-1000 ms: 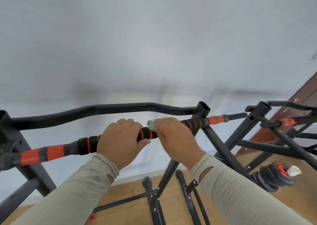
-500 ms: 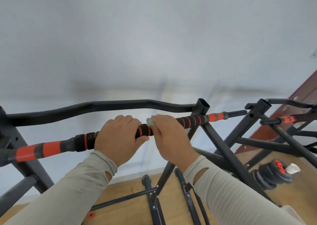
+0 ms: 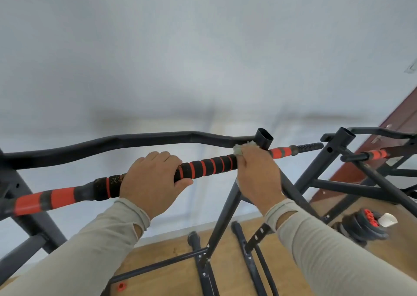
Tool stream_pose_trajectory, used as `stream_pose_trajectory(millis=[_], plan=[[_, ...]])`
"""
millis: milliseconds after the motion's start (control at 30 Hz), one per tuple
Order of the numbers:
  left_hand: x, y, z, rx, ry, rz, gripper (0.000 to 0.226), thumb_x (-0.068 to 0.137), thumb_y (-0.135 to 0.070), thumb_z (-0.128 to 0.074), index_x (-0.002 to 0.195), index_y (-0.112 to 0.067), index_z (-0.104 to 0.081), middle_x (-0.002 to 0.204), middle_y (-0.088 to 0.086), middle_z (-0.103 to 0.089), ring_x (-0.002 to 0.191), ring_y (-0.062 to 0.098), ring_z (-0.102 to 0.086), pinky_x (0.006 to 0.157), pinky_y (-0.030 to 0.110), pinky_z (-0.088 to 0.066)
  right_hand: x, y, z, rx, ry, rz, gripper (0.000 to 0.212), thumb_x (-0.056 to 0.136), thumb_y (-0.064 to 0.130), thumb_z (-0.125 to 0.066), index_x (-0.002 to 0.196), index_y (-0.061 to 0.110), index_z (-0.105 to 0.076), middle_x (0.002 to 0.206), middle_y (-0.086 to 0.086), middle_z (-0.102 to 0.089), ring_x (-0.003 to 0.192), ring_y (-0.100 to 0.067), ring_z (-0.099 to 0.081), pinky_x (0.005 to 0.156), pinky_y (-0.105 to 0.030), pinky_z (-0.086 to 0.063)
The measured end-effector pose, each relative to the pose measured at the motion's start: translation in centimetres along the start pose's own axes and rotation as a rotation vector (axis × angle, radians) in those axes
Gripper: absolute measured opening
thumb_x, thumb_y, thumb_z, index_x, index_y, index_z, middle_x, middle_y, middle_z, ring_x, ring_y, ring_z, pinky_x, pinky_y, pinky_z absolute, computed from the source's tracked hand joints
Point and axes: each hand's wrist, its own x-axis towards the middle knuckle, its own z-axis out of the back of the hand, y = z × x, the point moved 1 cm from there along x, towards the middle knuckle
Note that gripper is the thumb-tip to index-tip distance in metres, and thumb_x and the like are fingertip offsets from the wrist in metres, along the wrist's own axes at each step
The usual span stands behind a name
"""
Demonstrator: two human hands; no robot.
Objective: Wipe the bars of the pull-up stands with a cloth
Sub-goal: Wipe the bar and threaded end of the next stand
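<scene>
Left hand (image 3: pixel 150 183): fingers curled over the striped bar (image 3: pixel 207 167), gripping it.
Right hand (image 3: pixel 257 174): wrapped round the bar, pressing a cloth (image 3: pixel 242 148) against it.

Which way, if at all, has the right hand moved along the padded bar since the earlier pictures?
Yes. The right hand with the cloth slid right along the padded bar, away from the left hand, reaching the upright post.
</scene>
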Motion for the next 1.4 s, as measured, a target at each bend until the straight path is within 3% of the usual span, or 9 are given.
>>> stream_pose_trajectory(millis=[133,267,433,567,800,967,1100,1233,1400], plan=[[0.2,-0.4,0.7,0.019,0.057,0.018,0.043,0.085,-0.067,-0.057,0.101,-0.028,-0.066,0.085,-0.008,-0.062,0.078,0.016,-0.057,0.074,0.034,-0.050,-2.0,3.8,-2.1,0.097,0.008,0.231,0.020,0.103,0.019,-0.051,0.103,0.018,-0.071,0.102,0.004,-0.073,0.101,-0.017,-0.066,0.101,-0.033,-0.050],[0.4,-0.8,1.6,0.005,0.172,0.030,0.049,0.088,-0.069,-0.049,0.115,-0.029,-0.060,0.101,-0.009,-0.061,0.092,0.015,-0.056,0.086,0.032,-0.048,-1.8,3.1,-2.2,0.045,0.037,0.304,0.018,0.105,0.023,-0.051,0.109,0.021,-0.068,0.106,0.007,-0.073,0.106,-0.016,-0.066,0.103,-0.033,-0.051],[-0.6,2.7,5.9,-0.096,0.242,0.107,0.081,0.082,-0.071,-0.059,0.149,-0.032,-0.036,0.148,-0.011,-0.047,0.133,0.017,-0.046,0.112,0.036,-0.035,-1.9,2.9,-2.3,0.039,0.024,0.296,0.020,0.104,0.027,-0.053,0.115,0.021,-0.069,0.110,0.007,-0.074,0.108,-0.016,-0.068,0.105,-0.035,-0.052],[-2.7,6.9,7.5,-0.046,0.330,0.209,0.083,0.073,-0.079,-0.062,0.140,-0.034,-0.042,0.132,-0.017,-0.054,0.121,0.010,-0.051,0.103,0.032,-0.044,-1.8,3.0,-2.3,0.028,0.028,0.282,0.020,0.104,0.028,-0.054,0.112,0.020,-0.071,0.107,0.006,-0.075,0.105,-0.018,-0.069,0.102,-0.034,-0.051],[-4.6,8.8,6.6,-0.140,0.254,0.255,0.041,0.073,-0.076,-0.065,0.092,-0.040,-0.056,0.086,-0.021,-0.055,0.080,0.000,-0.053,0.066,0.022,-0.044,-1.8,3.6,-2.2,0.041,0.050,0.207,0.028,0.106,0.036,-0.044,0.105,0.023,-0.068,0.095,0.009,-0.070,0.092,-0.016,-0.065,0.086,-0.033,-0.057],[-4.8,8.8,6.3,-0.144,0.227,0.226,0.039,0.075,-0.073,-0.066,0.090,-0.038,-0.056,0.086,-0.019,-0.054,0.080,0.001,-0.051,0.068,0.025,-0.047,-3.5,9.5,-1.7,0.089,0.005,0.247,0.027,0.105,0.026,-0.051,0.079,0.024,-0.059,0.073,0.008,-0.059,0.069,-0.016,-0.057,0.068,-0.037,-0.056],[-4.9,8.8,6.3,-0.150,0.208,0.221,0.039,0.074,-0.072,-0.067,0.088,-0.037,-0.056,0.084,-0.018,-0.054,0.079,0.002,-0.051,0.070,0.030,-0.050,-5.8,15.7,-3.5,0.161,0.065,0.483,0.008,0.095,0.014,-0.062,0.097,0.016,-0.070,0.091,0.000,-0.072,0.089,-0.023,-0.067,0.087,-0.039,-0.057],[-5.0,8.8,6.4,-0.159,0.214,0.224,0.040,0.075,-0.071,-0.067,0.093,-0.036,-0.058,0.085,-0.018,-0.053,0.082,0.005,-0.051,0.073,0.032,-0.051,-4.0,12.6,-2.5,0.009,0.089,0.662,0.019,0.094,0.013,-0.067,0.112,0.017,-0.072,0.108,0.001,-0.076,0.101,-0.022,-0.068,0.091,-0.038,-0.057],[-5.1,9.0,6.2,-0.156,0.231,0.199,0.041,0.077,-0.072,-0.064,0.097,-0.036,-0.058,0.089,-0.018,-0.052,0.087,0.007,-0.050,0.079,0.032,-0.050,-0.4,7.0,-0.2,-0.323,0.144,0.497,0.021,0.095,0.019,-0.070,0.081,0.024,-0.054,0.068,0.006,-0.058,0.068,-0.019,-0.055,0.064,-0.036,-0.055]])
